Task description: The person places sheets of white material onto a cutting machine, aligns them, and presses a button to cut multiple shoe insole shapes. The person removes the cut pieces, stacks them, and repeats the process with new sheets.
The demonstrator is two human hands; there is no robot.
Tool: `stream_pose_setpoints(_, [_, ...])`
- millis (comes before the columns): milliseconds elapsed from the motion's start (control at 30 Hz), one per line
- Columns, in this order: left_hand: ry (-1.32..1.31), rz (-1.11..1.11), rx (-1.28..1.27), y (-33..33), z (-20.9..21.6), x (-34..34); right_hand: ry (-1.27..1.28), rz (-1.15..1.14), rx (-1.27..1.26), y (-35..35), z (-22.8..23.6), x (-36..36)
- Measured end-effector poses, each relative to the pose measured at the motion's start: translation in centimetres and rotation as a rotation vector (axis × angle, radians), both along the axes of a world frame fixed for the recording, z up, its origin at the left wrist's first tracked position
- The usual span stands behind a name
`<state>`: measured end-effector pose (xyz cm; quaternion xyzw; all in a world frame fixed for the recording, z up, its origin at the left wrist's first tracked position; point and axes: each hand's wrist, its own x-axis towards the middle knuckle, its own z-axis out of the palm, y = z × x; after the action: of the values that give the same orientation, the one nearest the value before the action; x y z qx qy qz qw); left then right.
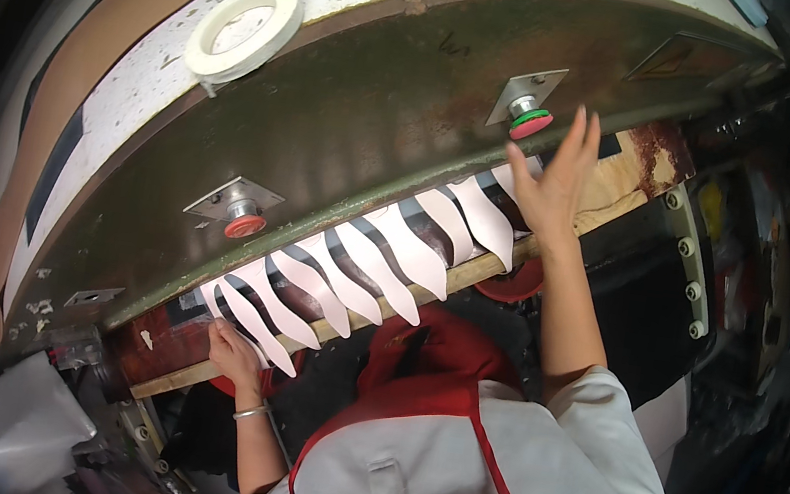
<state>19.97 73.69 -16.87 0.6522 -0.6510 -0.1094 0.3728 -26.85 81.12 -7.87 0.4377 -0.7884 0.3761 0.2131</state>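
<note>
A row of pale pink, wavy, leaf-shaped flat pieces sticks out from under the green metal front of a machine. They lie over a wooden-edged board. My left hand, with a bracelet at the wrist, is at the leftmost piece, its fingers closed at that piece's edge. My right hand is raised over the board's right end, fingers spread and holding nothing. Just left of its fingertips is a red push button with a green ring. Another red push button sits farther left on the metal front.
A roll of white tape rests on the speckled white top of the machine, beside a brown cardboard strip. Clear plastic sheeting lies at the lower left. A rail with several round fittings stands at the right.
</note>
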Motion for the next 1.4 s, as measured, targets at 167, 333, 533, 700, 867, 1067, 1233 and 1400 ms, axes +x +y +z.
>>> stream_pose_setpoints(167, [-0.014, -0.036, -0.005, 0.1, -0.2, 0.4, -0.694, -0.129, 0.073, 3.4, -6.8, -3.7])
stream_pose_setpoints(333, [-0.096, 0.003, 0.015, -0.1, -0.9, 0.8, -0.713, -0.11, 0.18, 3.2, -8.8, -5.6])
stream_pose_setpoints(533, [0.167, -0.068, -0.002, 3.6, -2.0, 2.3, -0.565, -0.08, 0.016, 8.6, -6.6, -1.9])
stream_pose_setpoints(700, [0.161, -0.05, 0.001, 9.9, -2.5, 3.0, -0.449, -0.388, 0.213, 13.7, -4.7, 0.7])
stream_pose_setpoints(867, [0.253, -0.055, 0.222, 13.0, -1.9, 2.9, -0.063, 0.296, 0.103, 11.5, -4.5, 3.9])
stream_pose_setpoints(1067, [0.05, 0.073, 0.028, 15.5, -5.9, 1.1, -0.174, 0.338, 0.267, 10.3, -5.3, 7.3])
stream_pose_setpoints(1233, [0.526, 0.123, -0.092, 15.7, -8.4, 1.9, -0.917, 0.684, 0.063, 12.1, -1.1, 2.7])
stream_pose_setpoints(1400, [0.635, 0.233, -0.399, 13.3, -3.7, -2.4, -0.791, 0.383, -0.158, 15.6, -1.4, -2.1])
